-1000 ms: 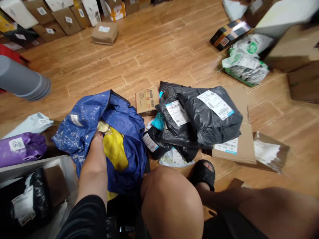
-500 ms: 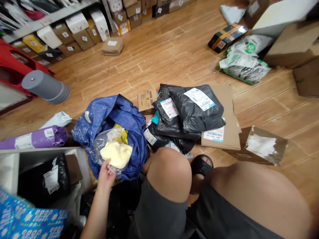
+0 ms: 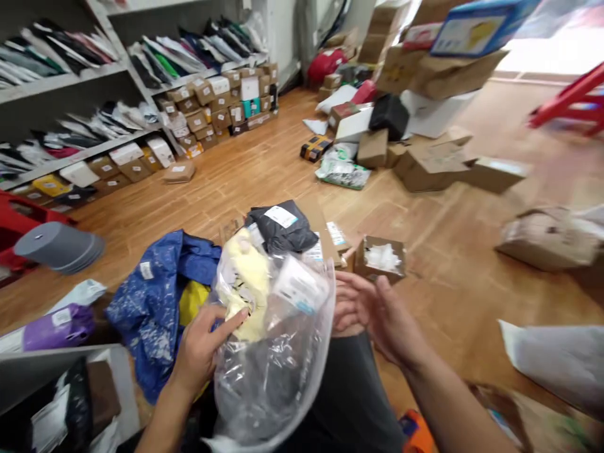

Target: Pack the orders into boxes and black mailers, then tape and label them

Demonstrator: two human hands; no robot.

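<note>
My left hand (image 3: pixel 201 343) grips a large clear plastic bag (image 3: pixel 278 384) over my lap, its index finger lying along the front. Inside the bag's left side is a pale yellow, soft-looking item (image 3: pixel 252 267) with dark markings; what it is I cannot tell. A white label (image 3: pixel 302 284) shows at the bag's upper right, on or behind the film. My right hand (image 3: pixel 365 308) is at the bag's right edge, fingers stretched and thumb raised; whether the fingertips touch the film is unclear. Left of the bag lies an open blue sack (image 3: pixel 153 302) with yellow material (image 3: pixel 192 302) in it.
Black parcels (image 3: pixel 287 229) lie on flat cardboard beyond the bag, beside an open carton (image 3: pixel 384 258) with white paper. A grey bin (image 3: pixel 59 248) and purple parcel (image 3: pixel 59 327) are at left. Shelves (image 3: pixel 85 82) of parcels line the back; cartons (image 3: pixel 431 167) stand at right.
The view has swung up and right. My left hand has lifted the clear bag with the yellow item off the blue sack to over my lap. My right hand has come into view beside it.
</note>
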